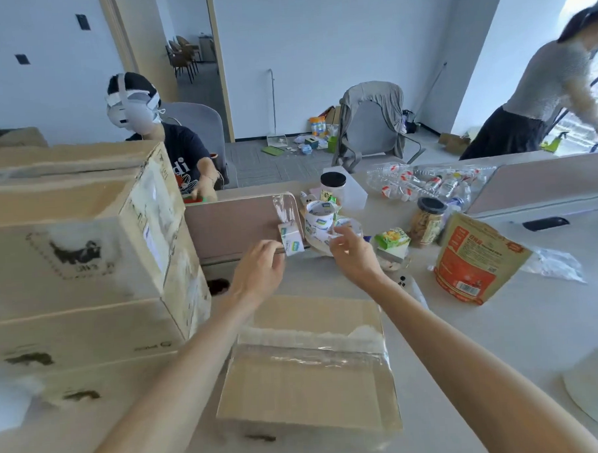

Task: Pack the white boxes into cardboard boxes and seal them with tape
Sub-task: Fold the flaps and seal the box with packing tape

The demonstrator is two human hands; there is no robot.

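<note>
Arms stretch forward over a sealed cardboard box (307,380) lying nearest the viewer, its top seam covered by clear tape. Beyond the cardboard box, the left hand (258,269) curls its fingers against a small white box (291,242) propped at a desk divider (236,225); whether it actually grips is unclear. Beyond and slightly right, the right hand (352,255) pinches the rim of a clear tape roll (347,226), probably readying it for sealing. Left of the cardboard box a large carton (86,252) crowds close; to its right, bare desk (528,339) leaves room to move.
</note>
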